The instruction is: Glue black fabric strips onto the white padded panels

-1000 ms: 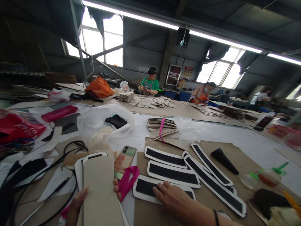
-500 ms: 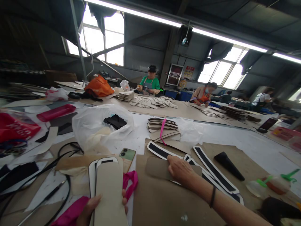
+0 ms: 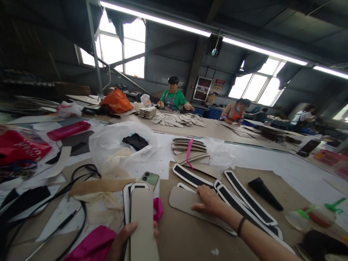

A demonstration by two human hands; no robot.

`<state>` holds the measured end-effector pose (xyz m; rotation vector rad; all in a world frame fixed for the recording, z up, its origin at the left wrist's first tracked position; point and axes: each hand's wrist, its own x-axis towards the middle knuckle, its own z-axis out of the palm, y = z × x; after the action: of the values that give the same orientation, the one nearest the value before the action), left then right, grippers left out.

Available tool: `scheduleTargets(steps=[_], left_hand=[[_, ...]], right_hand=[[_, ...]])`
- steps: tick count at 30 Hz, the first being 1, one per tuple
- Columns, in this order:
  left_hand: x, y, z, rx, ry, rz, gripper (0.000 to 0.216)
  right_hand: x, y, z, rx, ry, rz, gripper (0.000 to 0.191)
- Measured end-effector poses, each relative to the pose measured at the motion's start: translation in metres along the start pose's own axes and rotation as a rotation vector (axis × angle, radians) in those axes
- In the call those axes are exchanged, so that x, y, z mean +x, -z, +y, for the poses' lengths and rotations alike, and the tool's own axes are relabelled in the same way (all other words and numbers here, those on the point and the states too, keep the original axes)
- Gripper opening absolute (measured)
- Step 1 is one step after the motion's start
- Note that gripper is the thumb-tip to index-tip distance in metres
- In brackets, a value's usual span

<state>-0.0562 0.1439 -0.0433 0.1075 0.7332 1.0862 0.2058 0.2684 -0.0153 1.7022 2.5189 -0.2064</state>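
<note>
Left hand [image 3: 121, 237] clasps panel stack [image 3: 143, 214], end cut off; right hand [image 3: 210, 201] on beige panel [image 3: 182, 199], can't tell grip.

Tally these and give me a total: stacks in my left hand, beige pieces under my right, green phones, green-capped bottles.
Stack in left hand: 1
Beige piece under right hand: 1
Green phone: 1
Green-capped bottles: 2
Total: 5

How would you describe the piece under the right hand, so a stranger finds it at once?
On the white table, find the brown sheet right of the phone. The right hand lies there on a long piece with rounded corners. Its plain beige face sets it apart from the strips beside it, which show black centres and white borders.
</note>
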Motion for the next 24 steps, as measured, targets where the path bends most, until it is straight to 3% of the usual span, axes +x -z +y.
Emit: scheduleTargets(steps=[5,10,15,19,24], left_hand=[[0.003,-0.001,0.003,0.062,-0.044,-0.024,0.035],[-0.006,-0.003,0.002,-0.001,0.004,-0.028,0.037],[-0.009,-0.005,0.001,-0.006,0.018,0.038,0.039],[-0.01,-0.009,0.001,-0.008,-0.024,0.028,0.038],[-0.01,-0.008,0.002,-0.063,-0.072,0.064,0.034]], right_hand=[[0.001,0.007,-0.004,0.045,-0.06,-0.019,0.049],[-0.011,0.024,-0.02,0.119,-0.027,0.016,0.05],[-0.024,0.03,-0.049,0.096,0.016,0.059,0.024],[-0.028,0.046,-0.084,0.083,-0.009,0.123,0.023],[-0.031,0.059,-0.161,0.131,0.084,0.127,0.027]])
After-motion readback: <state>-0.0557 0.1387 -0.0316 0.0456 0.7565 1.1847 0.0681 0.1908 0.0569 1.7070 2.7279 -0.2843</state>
